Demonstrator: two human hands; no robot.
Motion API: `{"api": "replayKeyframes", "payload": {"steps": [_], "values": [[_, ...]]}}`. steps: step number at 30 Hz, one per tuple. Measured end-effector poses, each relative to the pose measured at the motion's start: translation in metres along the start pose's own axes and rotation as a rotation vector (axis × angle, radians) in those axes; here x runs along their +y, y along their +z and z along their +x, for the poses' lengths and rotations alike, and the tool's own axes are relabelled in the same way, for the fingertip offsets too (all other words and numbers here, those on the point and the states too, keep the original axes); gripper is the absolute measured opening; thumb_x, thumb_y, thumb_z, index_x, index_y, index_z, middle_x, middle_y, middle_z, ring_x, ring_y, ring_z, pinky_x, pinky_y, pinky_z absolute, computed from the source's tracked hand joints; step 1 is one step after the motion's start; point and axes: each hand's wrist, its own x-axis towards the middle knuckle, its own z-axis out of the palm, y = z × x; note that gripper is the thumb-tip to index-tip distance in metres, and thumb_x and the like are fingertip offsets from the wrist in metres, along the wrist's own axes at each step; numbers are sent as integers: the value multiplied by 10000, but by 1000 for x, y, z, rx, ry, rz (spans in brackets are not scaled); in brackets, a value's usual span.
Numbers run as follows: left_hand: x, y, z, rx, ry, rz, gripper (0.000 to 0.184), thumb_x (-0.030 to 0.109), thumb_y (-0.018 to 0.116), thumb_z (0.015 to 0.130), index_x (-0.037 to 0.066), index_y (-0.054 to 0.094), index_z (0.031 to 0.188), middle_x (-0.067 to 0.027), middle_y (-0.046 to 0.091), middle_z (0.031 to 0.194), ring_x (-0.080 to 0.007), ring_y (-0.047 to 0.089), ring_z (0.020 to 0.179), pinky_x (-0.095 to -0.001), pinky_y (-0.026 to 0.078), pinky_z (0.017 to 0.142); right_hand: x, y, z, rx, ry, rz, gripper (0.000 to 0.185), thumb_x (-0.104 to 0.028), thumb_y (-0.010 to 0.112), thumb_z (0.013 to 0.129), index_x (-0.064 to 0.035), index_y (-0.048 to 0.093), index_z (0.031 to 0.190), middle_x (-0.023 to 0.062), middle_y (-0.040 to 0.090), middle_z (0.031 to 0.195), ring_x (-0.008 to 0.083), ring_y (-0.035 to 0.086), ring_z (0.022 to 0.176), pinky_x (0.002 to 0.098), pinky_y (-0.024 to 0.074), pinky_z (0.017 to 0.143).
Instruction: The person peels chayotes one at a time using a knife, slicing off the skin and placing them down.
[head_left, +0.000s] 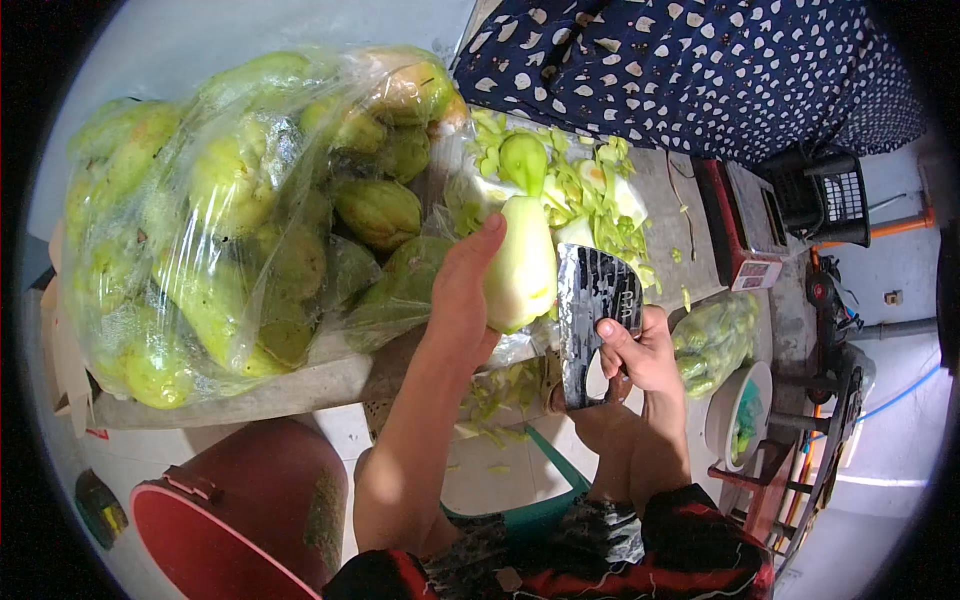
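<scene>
My left hand [463,292] is closed around a pale, mostly peeled chayote [525,270], thumb along its side, held over the edge of the table. In my right hand [640,355] is a cleaver [583,305] with a dark, worn blade, its thumb pressed on the blade near the handle. The blade stands upright just right of the chayote, its far end close to the fruit. Behind them lies a heap of green peelings [605,215] on plastic, with a green piece [523,162] at the chayote's far end.
A big clear bag of unpeeled chayotes [230,210] fills the table's left side. A red scale [745,225] stands right, near a black crate [825,195] and another filled bag [715,340]. Below are a red bin [240,500] and a white bucket [740,410]. Dark patterned cloth [680,70] hangs behind.
</scene>
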Motion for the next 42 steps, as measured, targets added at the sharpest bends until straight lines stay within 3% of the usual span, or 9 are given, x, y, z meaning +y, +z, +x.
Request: {"api": "replayKeyframes", "payload": {"steps": [18, 20, 30, 36, 39, 42], "values": [[-2, 0, 1, 15, 44, 4, 529, 457, 525, 941, 8, 557, 1219, -114, 647, 1044, -196, 645, 875, -350, 540, 752, 0, 8, 2, 37, -3, -19, 378, -202, 643, 936, -50, 494, 624, 19, 485, 485, 108, 487, 386, 260, 413, 381], [-1, 0, 0, 2, 51, 8, 524, 455, 523, 942, 9, 559, 1215, -113, 647, 1038, -197, 645, 874, -351, 540, 752, 1, 8, 1, 27, 14, 16, 298, -182, 644, 937, -39, 548, 694, -1, 524, 498, 84, 490, 418, 241, 380, 412], [-12, 3, -1, -53, 60, 43, 542, 481, 530, 935, 8, 569, 1196, -92, 638, 1022, -186, 632, 879, -356, 538, 743, 2, 13, 1, 36, 34, 65, 345, -207, 652, 934, -51, 545, 645, 1, 524, 496, 80, 484, 419, 240, 371, 410], [-17, 10, -3, 87, 53, -44, 568, 515, 522, 933, 25, 563, 1216, -97, 628, 1056, -193, 620, 912, -370, 527, 774, 4, 13, 0, 45, -7, 58, 355, -198, 638, 939, -48, 490, 654, 14, 457, 478, 118, 467, 377, 269, 409, 373], [-15, 4, -1, -27, 62, -12, 555, 506, 516, 940, 30, 562, 1220, -100, 631, 1053, -196, 619, 917, -372, 523, 776, 4, 17, 0, 57, 7, 81, 353, -197, 635, 940, -46, 488, 657, 12, 447, 478, 119, 458, 377, 273, 411, 373], [-15, 9, -3, 25, 102, -41, 547, 501, 519, 940, 32, 564, 1218, -101, 633, 1050, -194, 621, 913, -365, 523, 767, 2, 19, 1, 55, -17, 95, 353, -196, 635, 941, -45, 485, 659, 11, 443, 479, 120, 452, 376, 277, 412, 372]]}}
